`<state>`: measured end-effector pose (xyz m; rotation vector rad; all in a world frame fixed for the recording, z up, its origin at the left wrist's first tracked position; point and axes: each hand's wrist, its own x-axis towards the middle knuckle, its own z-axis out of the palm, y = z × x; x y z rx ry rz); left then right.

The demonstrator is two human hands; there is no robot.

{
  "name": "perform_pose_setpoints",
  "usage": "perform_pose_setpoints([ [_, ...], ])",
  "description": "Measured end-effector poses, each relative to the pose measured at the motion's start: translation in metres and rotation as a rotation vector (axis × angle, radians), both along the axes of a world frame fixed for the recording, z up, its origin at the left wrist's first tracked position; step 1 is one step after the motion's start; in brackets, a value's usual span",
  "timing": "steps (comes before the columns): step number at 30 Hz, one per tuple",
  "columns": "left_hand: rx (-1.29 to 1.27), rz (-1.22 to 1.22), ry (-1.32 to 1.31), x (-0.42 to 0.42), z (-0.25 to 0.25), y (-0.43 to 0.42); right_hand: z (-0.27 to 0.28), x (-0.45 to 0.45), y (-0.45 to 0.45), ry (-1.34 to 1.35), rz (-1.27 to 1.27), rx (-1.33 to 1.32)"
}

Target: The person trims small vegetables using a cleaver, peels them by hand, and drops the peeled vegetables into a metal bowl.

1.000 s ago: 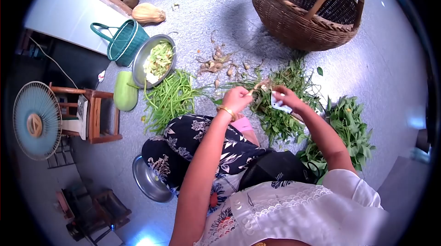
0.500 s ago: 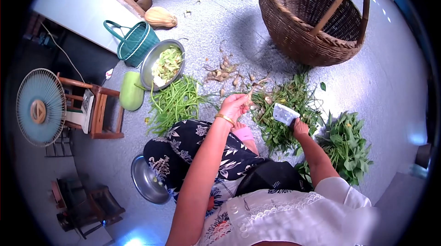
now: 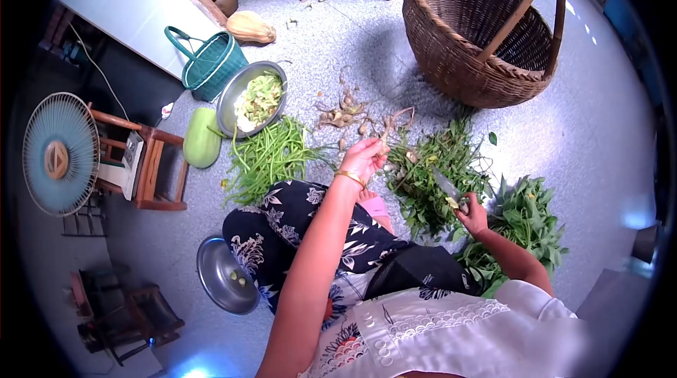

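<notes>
In the head view, my left hand (image 3: pixel 361 159) pinches a pale brown root (image 3: pixel 388 129) with thin stringy ends pointing up and away. My right hand (image 3: pixel 472 217) grips a cleaver (image 3: pixel 446 186), whose blade is turned nearly edge-on and points up and left over the greens. A heap of cut leafy greens (image 3: pixel 424 202) lies beneath both hands. Several more knobbly roots (image 3: pixel 343 114) are scattered on the floor beyond my left hand. A second bunch of leafy stems (image 3: pixel 529 226) lies to the right of my right hand.
A large wicker basket (image 3: pixel 437 46) stands at the upper right. Left of my hands are long green beans (image 3: pixel 271 159), a metal bowl (image 3: pixel 279 118) of chopped vegetables, a green gourd (image 3: pixel 202 139) and a teal basket (image 3: pixel 211 71). Another metal bowl (image 3: pixel 211 276) sits behind my leg; a fan (image 3: pixel 60 156) stands left.
My right hand has moved slightly down and right, and the cleaver has turned from its broad face to nearly edge-on. My left hand keeps the root in almost the same place.
</notes>
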<state>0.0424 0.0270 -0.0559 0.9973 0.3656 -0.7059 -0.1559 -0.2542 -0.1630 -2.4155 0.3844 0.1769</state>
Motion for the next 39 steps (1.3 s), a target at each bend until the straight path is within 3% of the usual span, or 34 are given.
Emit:
perform_pose_setpoints([
  [5,-0.046,-0.046,-0.029,-0.003,0.001,-0.002,0.007,0.009,0.026,-0.004,-0.083,0.041],
  [9,-0.020,-0.058,-0.060,-0.006,0.000,-0.004,0.034,0.036,0.054,-0.228,-0.241,0.470],
  [14,0.226,-0.206,-0.255,-0.011,-0.004,-0.012,0.083,0.072,0.085,-0.468,-0.025,0.233],
  [17,0.216,-0.279,-0.346,-0.018,-0.010,-0.017,0.098,0.082,0.097,-0.667,0.088,0.184],
  [32,0.470,-0.366,-0.586,-0.028,-0.024,-0.022,0.101,0.069,0.108,-0.595,0.210,0.109],
  [34,0.683,-0.496,-0.644,-0.029,-0.015,-0.023,0.093,0.065,0.108,-0.514,0.177,0.142],
  [37,0.715,-0.548,-0.654,-0.029,-0.008,-0.024,0.084,0.063,0.110,-0.487,0.146,0.172],
  [38,0.715,-0.551,-0.656,-0.030,-0.006,-0.025,0.082,0.065,0.107,-0.333,0.104,0.164],
  [39,0.538,-0.501,-0.607,-0.031,-0.002,-0.025,0.068,0.064,0.101,-0.335,0.098,0.165],
])
